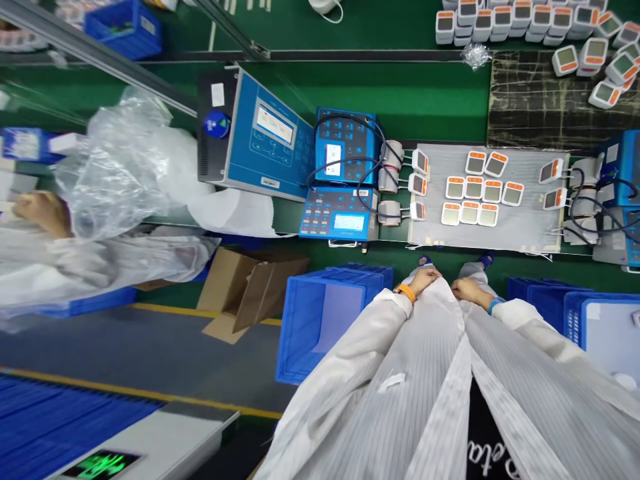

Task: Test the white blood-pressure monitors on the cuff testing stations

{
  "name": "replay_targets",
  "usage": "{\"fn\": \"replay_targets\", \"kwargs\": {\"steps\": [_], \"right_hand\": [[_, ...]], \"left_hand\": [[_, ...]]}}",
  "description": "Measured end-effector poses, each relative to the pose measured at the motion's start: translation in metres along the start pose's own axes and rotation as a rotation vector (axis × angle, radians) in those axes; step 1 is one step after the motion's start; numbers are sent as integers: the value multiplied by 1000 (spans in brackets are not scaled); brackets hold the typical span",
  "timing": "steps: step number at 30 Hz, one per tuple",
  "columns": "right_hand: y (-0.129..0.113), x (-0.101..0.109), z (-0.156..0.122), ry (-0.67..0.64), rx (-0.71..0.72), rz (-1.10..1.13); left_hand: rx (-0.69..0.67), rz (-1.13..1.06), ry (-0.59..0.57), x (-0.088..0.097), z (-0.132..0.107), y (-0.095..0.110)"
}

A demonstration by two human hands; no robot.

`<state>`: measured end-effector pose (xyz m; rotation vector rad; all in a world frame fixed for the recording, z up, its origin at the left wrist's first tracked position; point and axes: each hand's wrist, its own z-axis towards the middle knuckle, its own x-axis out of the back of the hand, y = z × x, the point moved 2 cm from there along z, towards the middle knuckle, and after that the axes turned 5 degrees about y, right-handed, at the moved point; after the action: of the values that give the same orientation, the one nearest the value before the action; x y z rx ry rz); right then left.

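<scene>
My left hand (425,279), below an orange wristband, pinches the front edge of the white striped work coat (400,373) I am wearing. Across the coat's opening, my right hand (469,291), with a blue band at the wrist, is closed on the other front edge; its fingertips are partly hidden. Both hands are low before my body, short of the workbench's front edge. Beyond them, on a grey mat (530,227), lie several small white-and-orange devices with screens (473,189), in rough rows. Neither hand touches them.
Blue test units (345,217) with cables and clamped devices flank the mat. A larger blue instrument (267,133) stands left. More devices (543,20) are stacked at the back right. Blue crates (320,327) and a cardboard box (250,287) are below. At left is a co-worker's hand (45,210).
</scene>
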<state>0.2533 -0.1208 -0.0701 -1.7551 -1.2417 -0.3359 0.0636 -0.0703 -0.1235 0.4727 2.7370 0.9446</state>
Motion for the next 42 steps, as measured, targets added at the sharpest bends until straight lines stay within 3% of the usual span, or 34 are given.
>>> {"fn": "replay_targets", "kwargs": {"steps": [8,13,19,24,29,33,37,42], "right_hand": [[-17,20,6,226,84,-22],[-29,37,-8,414,431,-30],[-46,54,-15,382,628,-74],[-42,62,-19,373,762,-177],[-28,51,-28,467,790,-265],[-14,44,-32,543,732,-289],[6,54,-38,644,517,-289],[38,62,-44,450,438,-46]], "left_hand": [[24,-26,-147,-4,-1,13],[31,-30,-253,5,-12,29],[40,-57,-313,11,-28,34],[57,-121,-337,10,-41,32],[105,-130,-448,12,-46,34],[135,-82,-548,4,-42,39],[138,7,-629,-19,-39,54],[115,151,-650,-65,-21,77]]}}
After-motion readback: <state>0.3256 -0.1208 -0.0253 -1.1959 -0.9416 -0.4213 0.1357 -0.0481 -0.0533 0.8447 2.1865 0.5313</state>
